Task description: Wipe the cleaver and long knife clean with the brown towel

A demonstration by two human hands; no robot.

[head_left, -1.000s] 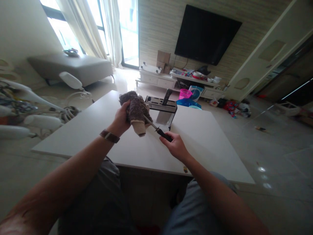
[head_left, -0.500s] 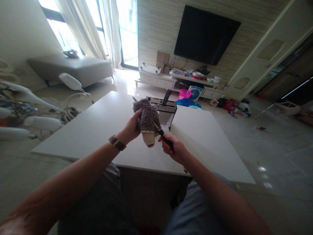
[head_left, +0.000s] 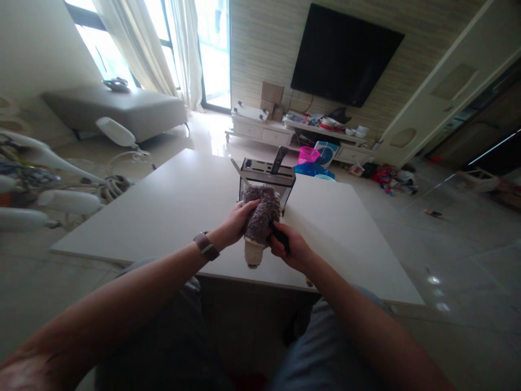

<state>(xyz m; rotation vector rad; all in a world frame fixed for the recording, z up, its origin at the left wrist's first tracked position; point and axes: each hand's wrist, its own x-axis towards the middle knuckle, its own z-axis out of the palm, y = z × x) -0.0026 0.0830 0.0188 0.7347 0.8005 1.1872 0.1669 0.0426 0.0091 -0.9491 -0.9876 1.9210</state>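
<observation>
My right hand (head_left: 293, 247) is closed around the black handle (head_left: 280, 238) of a knife. Its blade tip (head_left: 238, 169) pokes out at the far side of a fluffy brown-grey cloth (head_left: 260, 214), which covers most of the blade. My left hand (head_left: 238, 222) grips this cloth around the blade, with the thumb on top. A pale end of the cloth hangs down towards me. Just beyond the cloth stands a knife block (head_left: 264, 172) with slots in its top and a black-handled knife (head_left: 279, 158) upright in it.
A white table (head_left: 163, 212) spreads under my hands. Past its far edge are a pink basket (head_left: 308, 155) and a blue plastic item (head_left: 311, 169). White chair-like parts (head_left: 71, 201) stand on the left. A low cabinet (head_left: 260, 130) lines the far wall.
My left hand has slid the cloth along the blade, right and towards me, close to the handle. More of the blade tip shows. My right hand has hardly moved.
</observation>
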